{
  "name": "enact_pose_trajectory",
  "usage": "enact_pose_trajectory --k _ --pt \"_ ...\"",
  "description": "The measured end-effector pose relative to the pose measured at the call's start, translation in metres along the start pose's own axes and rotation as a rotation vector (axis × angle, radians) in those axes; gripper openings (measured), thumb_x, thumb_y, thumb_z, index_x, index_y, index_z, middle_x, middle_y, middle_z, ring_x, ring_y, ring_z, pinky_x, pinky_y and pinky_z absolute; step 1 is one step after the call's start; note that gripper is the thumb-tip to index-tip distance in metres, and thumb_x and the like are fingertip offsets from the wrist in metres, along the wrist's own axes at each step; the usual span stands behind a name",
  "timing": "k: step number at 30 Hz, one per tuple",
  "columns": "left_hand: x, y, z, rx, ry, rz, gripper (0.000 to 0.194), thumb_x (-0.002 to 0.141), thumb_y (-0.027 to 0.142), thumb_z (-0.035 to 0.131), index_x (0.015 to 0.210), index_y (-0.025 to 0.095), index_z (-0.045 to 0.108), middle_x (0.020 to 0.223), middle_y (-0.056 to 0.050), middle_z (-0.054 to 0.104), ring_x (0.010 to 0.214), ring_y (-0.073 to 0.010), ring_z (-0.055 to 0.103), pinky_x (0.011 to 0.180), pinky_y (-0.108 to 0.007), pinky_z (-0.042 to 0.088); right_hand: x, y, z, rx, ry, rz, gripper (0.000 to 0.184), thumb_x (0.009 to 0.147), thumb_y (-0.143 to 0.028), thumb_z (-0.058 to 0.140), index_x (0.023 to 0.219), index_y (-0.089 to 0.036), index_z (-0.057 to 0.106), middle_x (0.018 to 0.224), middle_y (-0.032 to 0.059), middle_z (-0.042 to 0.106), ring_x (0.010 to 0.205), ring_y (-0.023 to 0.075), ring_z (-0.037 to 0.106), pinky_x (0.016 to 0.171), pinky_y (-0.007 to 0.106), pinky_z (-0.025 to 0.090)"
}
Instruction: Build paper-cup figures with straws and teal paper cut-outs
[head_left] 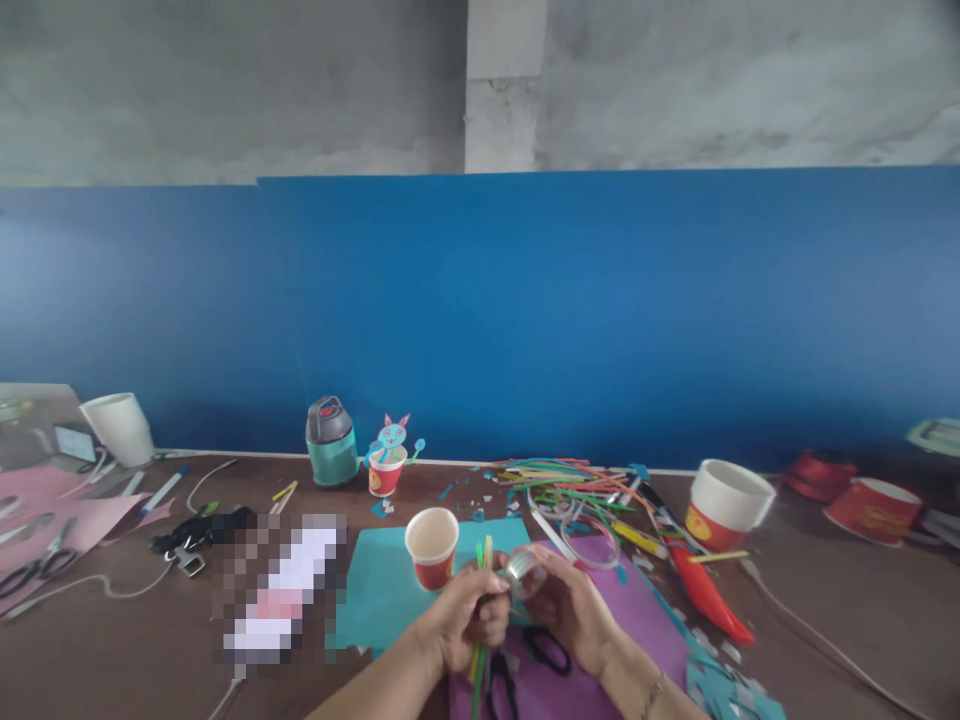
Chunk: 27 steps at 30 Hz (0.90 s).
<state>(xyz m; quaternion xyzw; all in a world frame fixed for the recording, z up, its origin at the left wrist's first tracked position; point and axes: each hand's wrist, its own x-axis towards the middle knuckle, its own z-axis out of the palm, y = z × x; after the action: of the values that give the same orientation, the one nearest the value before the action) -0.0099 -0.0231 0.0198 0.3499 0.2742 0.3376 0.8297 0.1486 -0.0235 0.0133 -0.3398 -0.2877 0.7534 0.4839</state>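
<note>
I can read no words or numbers; the yellow emblem (pixel 700 527) on the white-and-red cup (pixel 732 498) to my right is too blurred.

Behind the dark brown wooden surface (pixel 825 610) stands a long, smooth blue partition panel (pixel 480 320), the landmark here, stretching across the whole view. Above the partition rises a rough grey concrete wall (pixel 300 90), blotchy and stained, with a paler, squared concrete pillar (pixel 504 100) just right of centre. A thin whitish strip (pixel 465 463) runs along the partition's foot. Soft light pales the partition's far left end.
</note>
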Motion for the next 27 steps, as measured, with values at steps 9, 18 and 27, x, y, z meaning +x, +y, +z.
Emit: enact_pose_trajectory --k 9,18,27 --pt "-0.0005 0.0012 0.0029 -0.012 -0.028 0.003 0.036 0.060 0.032 0.072 0.079 0.022 0.042 0.036 0.015 0.033 0.031 -0.0023 0.012 0.043 -0.024 0.001 -0.0022 -0.0044 0.0006 0.032 0.042 0.041 0.035 0.054 -0.042 0.081 0.074 -0.017 0.067 0.051 -0.0057 0.053 0.040 0.0029 0.027 0.040 0.018 0.015" --pt "-0.0007 0.0000 0.0083 -0.016 0.005 0.031 0.050 0.055 0.044 0.080 0.079 0.023 0.042 0.036 0.015 0.033 0.032 -0.0026 0.012 0.042 -0.023 0.003 -0.0016 -0.0037 -0.0045 0.023 0.074 0.031 0.034 0.058 -0.044 0.081 0.079 -0.021 0.069 0.061 -0.0036 0.062 0.052 0.0081 0.049 0.048 0.018 0.034" --pt "0.0079 -0.0033 0.0035 0.041 0.124 -0.061 0.031 0.067 0.038 0.068 0.071 0.023 0.041 0.035 0.014 0.032 0.032 -0.0029 0.010 0.041 -0.022 0.002 -0.0051 -0.0041 -0.0036 -0.263 0.077 -0.123 0.031 0.060 -0.045 0.081 0.075 -0.020 0.072 0.068 -0.0006 0.065 0.062 0.0127 0.053 0.056 0.022 0.038"
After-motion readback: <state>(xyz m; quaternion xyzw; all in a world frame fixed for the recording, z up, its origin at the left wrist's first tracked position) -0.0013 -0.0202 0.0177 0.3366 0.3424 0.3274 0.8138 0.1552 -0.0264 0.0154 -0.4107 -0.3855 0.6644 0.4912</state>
